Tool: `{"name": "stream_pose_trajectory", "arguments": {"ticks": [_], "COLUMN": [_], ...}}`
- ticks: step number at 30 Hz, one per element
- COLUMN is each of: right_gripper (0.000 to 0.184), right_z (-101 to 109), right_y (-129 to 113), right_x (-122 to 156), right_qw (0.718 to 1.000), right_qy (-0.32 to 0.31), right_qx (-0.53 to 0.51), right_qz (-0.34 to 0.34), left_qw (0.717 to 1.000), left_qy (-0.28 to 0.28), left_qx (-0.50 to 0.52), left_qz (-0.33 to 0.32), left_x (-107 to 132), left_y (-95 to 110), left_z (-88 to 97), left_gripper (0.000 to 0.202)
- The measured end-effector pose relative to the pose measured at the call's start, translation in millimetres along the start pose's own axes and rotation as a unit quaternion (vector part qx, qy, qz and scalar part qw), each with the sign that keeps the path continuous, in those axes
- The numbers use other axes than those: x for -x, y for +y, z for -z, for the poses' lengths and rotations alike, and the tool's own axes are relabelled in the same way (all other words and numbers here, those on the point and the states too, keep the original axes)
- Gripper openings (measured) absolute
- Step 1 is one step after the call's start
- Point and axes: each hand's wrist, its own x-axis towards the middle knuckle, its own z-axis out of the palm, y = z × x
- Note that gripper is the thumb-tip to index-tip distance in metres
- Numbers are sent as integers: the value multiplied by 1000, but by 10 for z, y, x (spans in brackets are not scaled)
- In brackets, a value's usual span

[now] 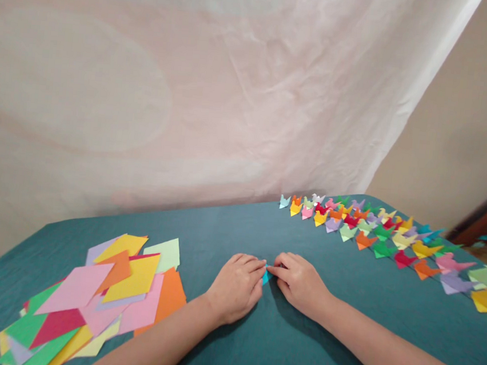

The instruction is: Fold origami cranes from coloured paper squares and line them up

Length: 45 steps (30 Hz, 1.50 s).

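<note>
A small piece of folded blue paper (266, 277) is on the table between my two hands, mostly covered by fingers. My left hand (239, 285) lies over its left side, fingers together and pressing down on it. From the right, my right hand (298, 281) pinches the paper's edge with thumb and forefinger, the other fingers curled. How the paper is folded beneath the fingers cannot be made out.
Loose coloured paper sheets (78, 287) overlap in a pile at the left. Rows of small folded paper birds (365, 240) in many colours stand along the right and far right of the teal-covered table (222, 226). A pale cloth (213, 88) hangs behind.
</note>
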Motion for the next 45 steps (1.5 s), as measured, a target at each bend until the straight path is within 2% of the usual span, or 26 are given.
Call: {"name": "stream_pose_trajectory", "arguments": {"ticks": [5,10,25,36,42,45], "right_gripper": [18,20,20,21,19,20], "right_z": [11,16,41,64,69,47], "right_y": [-26,-43,-59,-120,-118,-74], "right_x": [-11,-19,-24,-4,15,21], "right_qw": [997,995,995,990,991,994], "right_qy": [-2,1,-25,-18,-22,-13], "right_qx": [66,86,45,10,-13,-22], "right_qz": [30,42,90,138,135,106], "left_qw": [999,998,998,998,997,997], "left_qy": [-28,-45,-48,-48,-50,-49], "left_qx": [30,37,31,37,39,38], "left_qz": [-27,-37,-35,-32,-32,-35], "left_x": [-17,-20,-16,-13,-11,-7], "left_y": [-93,-140,-121,-120,-123,-134], "left_z": [59,82,102,101,94,87], "left_gripper": [34,37,36,34,34,35]}}
